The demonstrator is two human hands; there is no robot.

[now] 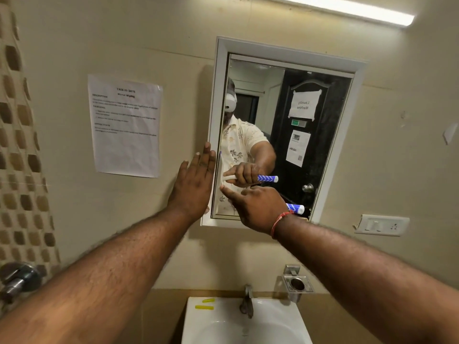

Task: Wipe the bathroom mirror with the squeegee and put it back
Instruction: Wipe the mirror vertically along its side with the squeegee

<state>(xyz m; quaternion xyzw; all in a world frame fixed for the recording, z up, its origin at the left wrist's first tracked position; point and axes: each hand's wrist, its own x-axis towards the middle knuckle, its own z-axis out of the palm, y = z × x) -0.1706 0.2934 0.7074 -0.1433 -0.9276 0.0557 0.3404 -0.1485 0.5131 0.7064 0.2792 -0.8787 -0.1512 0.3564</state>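
Note:
The white-framed bathroom mirror [320,125] hangs on the beige wall above the sink. My right hand [255,207] grips the squeegee [296,208] by its blue-and-white handle, with the index finger stretched toward the glass at the mirror's lower left. The squeegee head is hidden behind my hand; its reflection shows a white neck and a blade against the glass near the left edge. My left hand [195,184] lies flat, fingers straight, against the mirror's left frame.
A printed task sheet [125,125] is stuck to the wall left of the mirror. Below are a white sink [198,319] with a tap [247,301], a metal holder [296,284], and a switch plate [381,224] at the right. A chrome valve [17,279] sits at lower left.

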